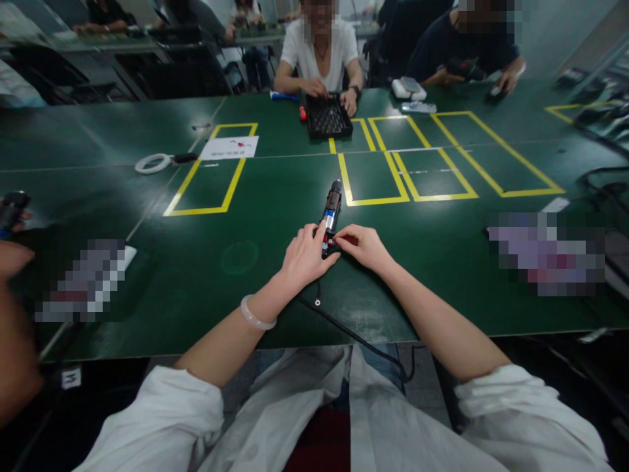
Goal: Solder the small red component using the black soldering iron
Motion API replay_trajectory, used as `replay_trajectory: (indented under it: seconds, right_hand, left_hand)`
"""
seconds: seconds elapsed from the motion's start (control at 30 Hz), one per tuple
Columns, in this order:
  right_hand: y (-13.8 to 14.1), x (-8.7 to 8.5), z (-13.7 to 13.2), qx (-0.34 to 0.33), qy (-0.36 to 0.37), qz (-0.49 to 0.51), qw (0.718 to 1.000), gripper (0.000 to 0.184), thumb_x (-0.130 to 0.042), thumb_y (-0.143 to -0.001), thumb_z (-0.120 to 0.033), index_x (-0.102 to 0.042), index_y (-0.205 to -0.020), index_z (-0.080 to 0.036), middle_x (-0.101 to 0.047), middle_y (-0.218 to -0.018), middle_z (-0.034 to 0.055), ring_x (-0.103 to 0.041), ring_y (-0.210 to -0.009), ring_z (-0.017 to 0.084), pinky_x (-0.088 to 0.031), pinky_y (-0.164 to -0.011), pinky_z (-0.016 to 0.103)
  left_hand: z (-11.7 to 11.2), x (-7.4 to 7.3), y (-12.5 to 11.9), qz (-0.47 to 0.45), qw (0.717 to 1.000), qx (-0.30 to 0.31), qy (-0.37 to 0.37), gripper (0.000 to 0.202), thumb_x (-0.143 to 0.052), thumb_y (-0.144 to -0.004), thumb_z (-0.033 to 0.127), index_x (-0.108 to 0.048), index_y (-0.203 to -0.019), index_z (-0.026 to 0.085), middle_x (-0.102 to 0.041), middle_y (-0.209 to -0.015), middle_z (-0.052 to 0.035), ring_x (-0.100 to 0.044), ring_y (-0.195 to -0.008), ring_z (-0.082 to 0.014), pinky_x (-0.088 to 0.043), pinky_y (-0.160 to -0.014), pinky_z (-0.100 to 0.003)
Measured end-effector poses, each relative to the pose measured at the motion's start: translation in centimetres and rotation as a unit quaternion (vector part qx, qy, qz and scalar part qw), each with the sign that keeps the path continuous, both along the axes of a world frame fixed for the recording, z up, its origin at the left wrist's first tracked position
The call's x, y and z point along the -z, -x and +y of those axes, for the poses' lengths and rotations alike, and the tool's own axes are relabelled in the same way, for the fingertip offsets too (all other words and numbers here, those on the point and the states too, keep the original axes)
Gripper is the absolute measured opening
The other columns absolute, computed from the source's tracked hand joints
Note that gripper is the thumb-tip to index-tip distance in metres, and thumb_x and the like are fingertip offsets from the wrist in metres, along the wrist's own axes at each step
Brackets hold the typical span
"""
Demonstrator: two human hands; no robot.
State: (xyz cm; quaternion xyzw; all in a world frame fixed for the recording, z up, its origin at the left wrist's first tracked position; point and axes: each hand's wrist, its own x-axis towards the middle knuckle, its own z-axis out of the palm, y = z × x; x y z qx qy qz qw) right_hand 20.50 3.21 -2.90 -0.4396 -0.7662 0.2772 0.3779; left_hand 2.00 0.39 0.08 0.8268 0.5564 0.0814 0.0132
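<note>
A slim black cylindrical tool (333, 202) with a blue band and a silver section lies on the green table, its narrow tip pointing away from me. Its near end shows small red and white parts (329, 241). My left hand (305, 254) is closed around the near half from the left. From the right, my right hand (364, 245) pinches at the red parts with thumb and forefinger; what exactly sits in the pinch is too small to make out. Below the left hand a short lead ends in a ring terminal (317, 303). A black cable (361, 341) runs off the table edge towards my lap.
Yellow tape rectangles (376, 200) mark the table. Across from me a person handles a black tray (328, 124) of small parts. A white cable coil (153, 163) and a paper sheet (230, 147) lie to the left. Blurred items flank me on both sides.
</note>
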Motion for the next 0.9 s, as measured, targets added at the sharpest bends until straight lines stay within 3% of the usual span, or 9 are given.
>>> replay_trajectory:
  seconds: [0.13,0.27,0.47,0.67,0.9]
  right_hand:
    - [0.1,-0.3,-0.4,0.023,0.029,0.026,0.999,0.015,-0.057,-0.089,-0.026,-0.067,-0.083,-0.017,-0.069,-0.073,0.0021,-0.061,-0.062,0.014,-0.046,-0.064,0.027]
    - [0.2,-0.1,-0.4,0.006,0.066,0.079,0.995,0.012,-0.057,-0.088,-0.027,-0.063,-0.086,-0.018,-0.068,-0.075,0.0019,-0.063,-0.063,0.014,-0.049,-0.064,0.027]
    - [0.0,1.1,0.2,-0.014,0.064,0.077,0.995,0.014,-0.057,-0.089,-0.029,-0.064,-0.096,-0.019,-0.07,-0.086,0.0028,-0.06,-0.066,0.014,-0.048,-0.067,0.028]
    - [-0.2,1.1,0.3,-0.01,0.048,0.051,0.997,0.014,-0.057,-0.089,-0.027,-0.065,-0.093,-0.017,-0.066,-0.078,0.0019,-0.056,-0.065,0.013,-0.045,-0.066,0.027]
    - [0.0,0.7,0.2,-0.017,0.04,0.027,0.999,0.015,-0.056,-0.089,-0.027,-0.066,-0.089,-0.016,-0.063,-0.075,0.0013,-0.051,-0.063,0.013,-0.041,-0.065,0.026]
  left_hand:
    - [0.4,0.0,-1.0,0.013,0.999,-0.037,-0.011,0.069,-0.048,-0.094,0.053,-0.034,-0.15,0.015,-0.051,-0.123,-0.0164,-0.053,-0.107,-0.029,-0.049,-0.083,-0.037]
    - [0.8,0.0,-1.4,0.029,0.998,-0.061,-0.012,0.063,-0.043,-0.097,0.049,-0.034,-0.151,0.018,-0.051,-0.121,-0.0161,-0.052,-0.107,-0.0287,-0.049,-0.081,-0.036]
    - [0.9,-0.1,1.3,0.052,0.997,-0.055,-0.009,0.065,-0.043,-0.097,0.049,-0.029,-0.155,0.021,-0.049,-0.127,-0.0163,-0.051,-0.11,-0.0294,-0.049,-0.083,-0.036]
    - [1.7,-0.4,8.6,0.094,0.989,-0.111,-0.003,0.07,-0.037,-0.097,0.055,-0.029,-0.156,0.018,-0.047,-0.132,-0.0195,-0.052,-0.112,-0.0338,-0.049,-0.087,-0.042]
    - [5.8,-0.9,21.7,0.11,0.964,-0.239,0.044,0.072,-0.036,-0.097,0.058,-0.032,-0.153,0.013,-0.044,-0.139,-0.0227,-0.048,-0.119,-0.0357,-0.044,-0.096,-0.048]
